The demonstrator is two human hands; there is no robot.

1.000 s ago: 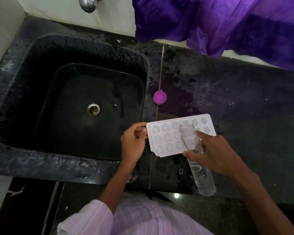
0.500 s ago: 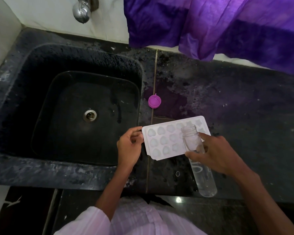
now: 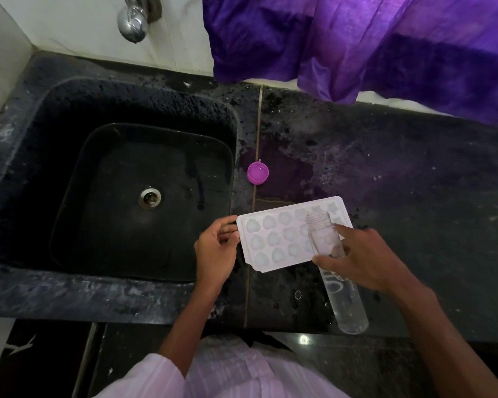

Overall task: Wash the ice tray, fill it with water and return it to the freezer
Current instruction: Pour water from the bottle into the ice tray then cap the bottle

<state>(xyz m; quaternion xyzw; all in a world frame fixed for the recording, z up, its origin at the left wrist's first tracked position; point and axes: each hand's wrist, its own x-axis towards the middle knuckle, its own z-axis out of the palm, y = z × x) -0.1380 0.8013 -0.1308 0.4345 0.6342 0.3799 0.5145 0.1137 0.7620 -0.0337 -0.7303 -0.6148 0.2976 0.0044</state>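
Note:
A white ice tray (image 3: 279,239) with heart and star shaped cells lies on the dark counter just right of the sink. My left hand (image 3: 215,250) pinches its left edge. My right hand (image 3: 360,258) grips a clear uncapped bottle (image 3: 335,280), tilted with its open mouth over the tray's right cells and its base toward me. Some water sits in the bottle's lower end. The right end of the tray is partly hidden behind the bottle and hand.
A black sink (image 3: 121,196) with a steel drain (image 3: 149,197) fills the left. A chrome tap (image 3: 133,20) sticks out of the wall above it. A pink bottle cap (image 3: 258,173) lies on the counter (image 3: 400,182). Purple cloth (image 3: 371,47) hangs at the back right.
The view has tilted up slightly, showing more of the tap. Both hands, the tray and the bottle keep nearly the same pose.

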